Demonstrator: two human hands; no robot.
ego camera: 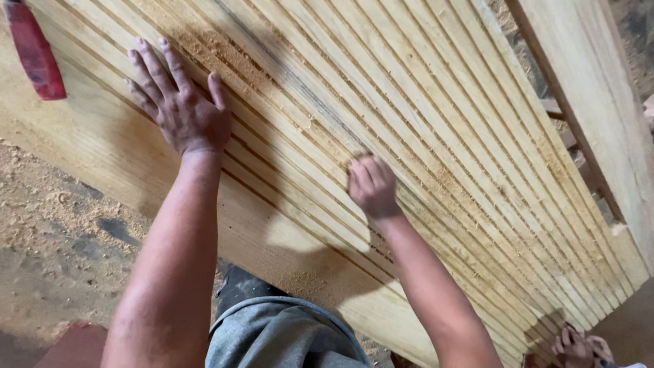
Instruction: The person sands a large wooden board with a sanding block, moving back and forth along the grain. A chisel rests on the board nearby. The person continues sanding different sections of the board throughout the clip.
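My left fingers (153,65) lie spread wide and flat on the panel (422,102), holding nothing, the palm of my left hand (178,102) pressing down as if to steady the wood while the other hand works. My right hand (371,185) is curled into a loose fist against the grooves near the panel's middle, fingers tucked in tight; something small may be pinched under them, perhaps a scrap of abrasive, but I cannot tell from here. The panel is a broad pale board cut with many long parallel grooves, and it slants across in front of me, its near edge over my knee. Sawdust (225,58) lies thick in the grooves around my left hand, thinner near the right. A plain beam (599,102) runs beside the panel's far edge, apart from it by a narrow gap. A red tool (34,51) rests on the panel's upper corner, well clear of both hands. Below, the floor (54,232) is dusted with shavings, and another person's hand (575,344) touches the panel's lower end.
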